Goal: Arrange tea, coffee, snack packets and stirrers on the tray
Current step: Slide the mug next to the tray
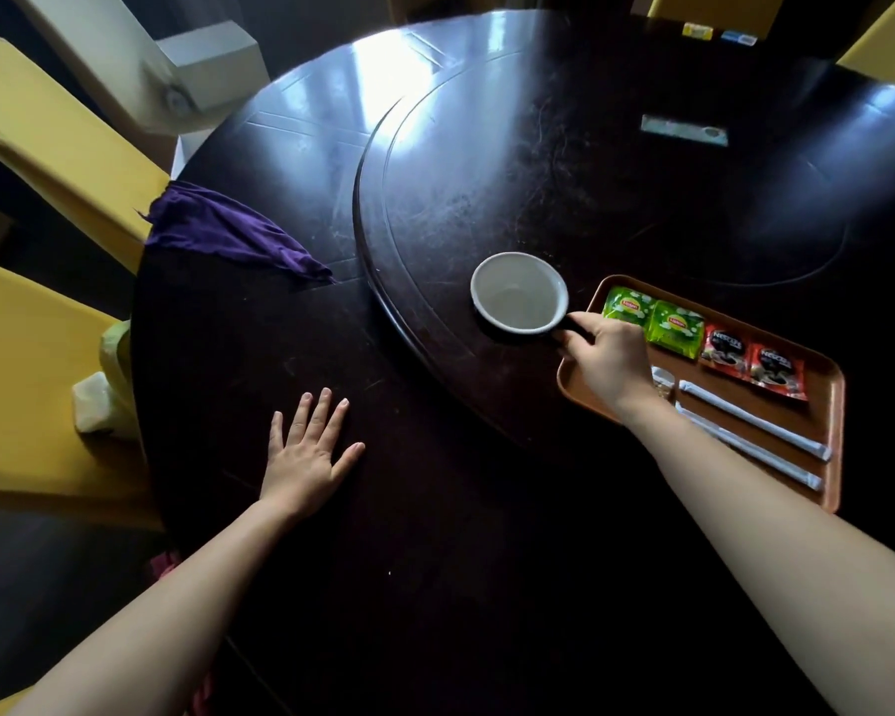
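Your left hand [308, 452] lies flat, fingers spread; your right hand [608, 361] grips the cup [519, 293] handle, the stirrers [755, 423] pointing toward four o'clock on the tray [830, 405].

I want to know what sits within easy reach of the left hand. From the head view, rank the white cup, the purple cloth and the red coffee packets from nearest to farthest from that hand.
Measured from the left hand, flat on the table:
1. Purple cloth, up and to its left at the table edge.
2. White cup, up and to its right, beside the tray.
3. Red coffee packets, far right, on the tray.
Cloth and cup are fairly close to call.
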